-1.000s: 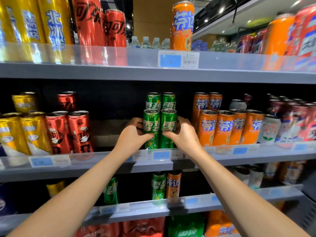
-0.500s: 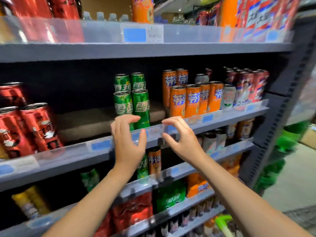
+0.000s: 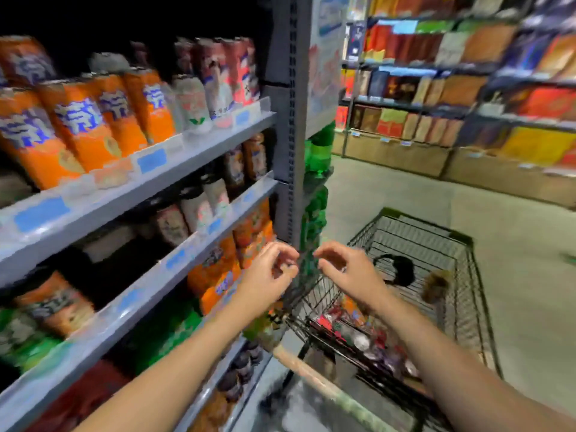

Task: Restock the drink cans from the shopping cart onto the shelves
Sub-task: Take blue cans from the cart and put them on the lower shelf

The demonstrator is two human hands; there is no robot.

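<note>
Drink cans (image 3: 358, 333) lie jumbled at the near end of a black wire shopping cart (image 3: 467, 275) parked just beside the end post of a grey shelving unit, their red, silver and orange tops blurred by the camera's swing. Above them, both of the person's bare hands hover empty: the left hand (image 3: 268, 275) hangs in front of the shelf post with fingers loosely curled and thumb apart, its grip holding nothing, and the right hand (image 3: 349, 272) is poised over the cart's near rim, fingers arched and spread, likewise pinching nothing. The two hands are near each other but not touching. To the left, the shelves (image 3: 174, 157) carry rows of orange cans (image 3: 81, 126) on the upper tier, paler cans beside them, and more orange and green stock on the tiers below, each row behind a clear lip with blue price tags. A dark rounded object (image 3: 400, 269) sits farther back in the cart; what it is cannot be told. Across the aisle, another shelving run (image 3: 467, 88) holds boxed goods. The step in hand appears to be the reach down for the next cans. Done well, it likely means lowering each hand straight onto a single upright or side-lying can, closing round the body rather than the rim, and choosing flavours that match a shelf row with room at the front, so that one lift serves one placement.
</note>
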